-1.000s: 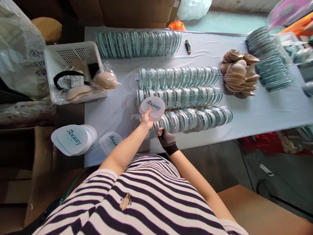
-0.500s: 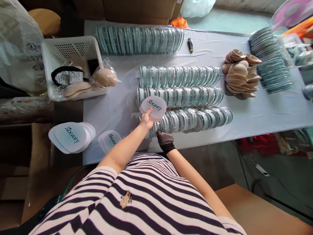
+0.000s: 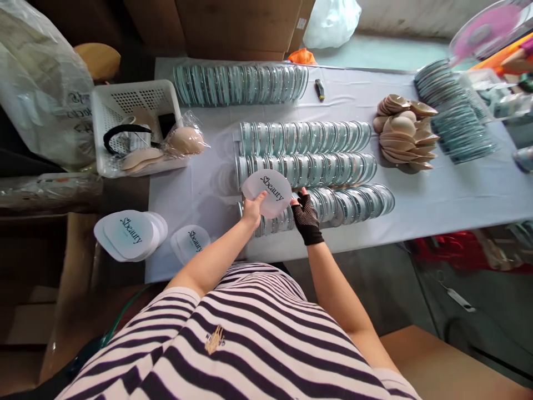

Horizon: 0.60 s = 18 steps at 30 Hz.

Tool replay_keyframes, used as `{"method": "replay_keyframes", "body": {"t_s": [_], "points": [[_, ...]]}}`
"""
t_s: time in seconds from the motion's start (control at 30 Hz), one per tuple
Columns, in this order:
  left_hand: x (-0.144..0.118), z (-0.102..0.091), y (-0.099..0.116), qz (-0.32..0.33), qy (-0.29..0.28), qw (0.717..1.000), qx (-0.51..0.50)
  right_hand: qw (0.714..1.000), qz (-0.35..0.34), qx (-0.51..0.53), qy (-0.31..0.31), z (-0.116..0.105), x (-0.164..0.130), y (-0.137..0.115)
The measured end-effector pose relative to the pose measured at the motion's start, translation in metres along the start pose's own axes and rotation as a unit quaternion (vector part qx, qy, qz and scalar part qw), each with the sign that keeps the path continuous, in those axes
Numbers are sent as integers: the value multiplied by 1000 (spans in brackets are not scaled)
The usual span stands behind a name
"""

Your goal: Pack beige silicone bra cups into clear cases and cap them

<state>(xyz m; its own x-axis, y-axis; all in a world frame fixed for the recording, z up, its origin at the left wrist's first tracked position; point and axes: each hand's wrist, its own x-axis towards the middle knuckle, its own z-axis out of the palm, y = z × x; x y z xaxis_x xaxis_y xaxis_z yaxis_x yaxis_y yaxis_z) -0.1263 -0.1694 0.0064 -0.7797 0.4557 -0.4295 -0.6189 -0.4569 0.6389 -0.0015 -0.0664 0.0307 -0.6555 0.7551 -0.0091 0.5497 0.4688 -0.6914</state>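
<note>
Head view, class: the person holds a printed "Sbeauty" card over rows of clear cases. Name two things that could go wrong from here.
1. The near row of clear cases stands on edge at the table's front; the gloved right hand touching it could topple it.
2. The card is pinched only at its edge by the left hand, so it may slip or bend.
</note>
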Motion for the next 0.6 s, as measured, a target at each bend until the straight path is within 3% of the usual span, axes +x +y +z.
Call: {"method": "replay_keyframes", "body": {"t_s": [0.07,0.2,0.27,0.33,0.4,0.5,0.6], "points": [[-10,-4,-2,17,-8,999,35,998,-55,-28,7,-4,-7,-7],[-27,-12,-3,25,39,995,90,979,-155,-130,30,9,-37,-32],[-33,-14,-4,6,28,996,86,983,-131,-131,-2,17,-45,-43],[-34,-15,-3,-13,18,998,51,994,-64,-87,-33,21,-47,-48],[-28,-14,3,-20,33,999,5,998,-9,-55,-13,16,-52,-44],[-8,-15,19,-17,88,995,-36,994,6,-106,9,1,-81,-27],[14,-19,33,-17,139,989,-39,975,-4,-193,-106,-1,-123,-14]]}}
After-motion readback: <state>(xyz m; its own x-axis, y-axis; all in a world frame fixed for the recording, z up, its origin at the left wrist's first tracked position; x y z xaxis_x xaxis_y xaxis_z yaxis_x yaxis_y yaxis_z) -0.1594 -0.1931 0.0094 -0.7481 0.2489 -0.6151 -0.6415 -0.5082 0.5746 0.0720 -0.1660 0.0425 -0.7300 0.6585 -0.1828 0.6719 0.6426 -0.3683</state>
